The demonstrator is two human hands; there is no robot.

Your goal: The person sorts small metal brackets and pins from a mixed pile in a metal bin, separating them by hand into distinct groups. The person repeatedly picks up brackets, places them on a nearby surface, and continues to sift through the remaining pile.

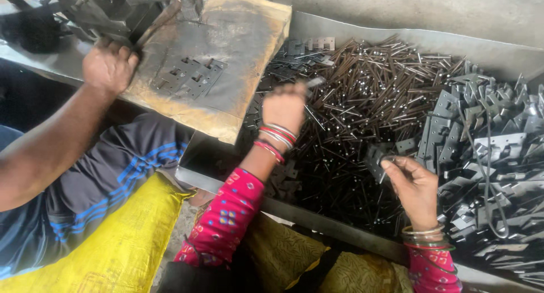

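Head view: at the upper left of the frame, a co-worker's hand [109, 65] was rested beside flat hinge plates [188, 77] on a worn brown pad [243, 38]. At centre, the left hand [285, 105] was raised over the heap of metal pins [362, 95], its grip pinched on a small hinge piece [315, 82]. At lower right, the right hand [415, 186] was closed on a thin pin [387, 169]. A slip could be caused by so light a pinch; sharp plate edges in the pile of hinge leaves [493, 157] could nick fingers.
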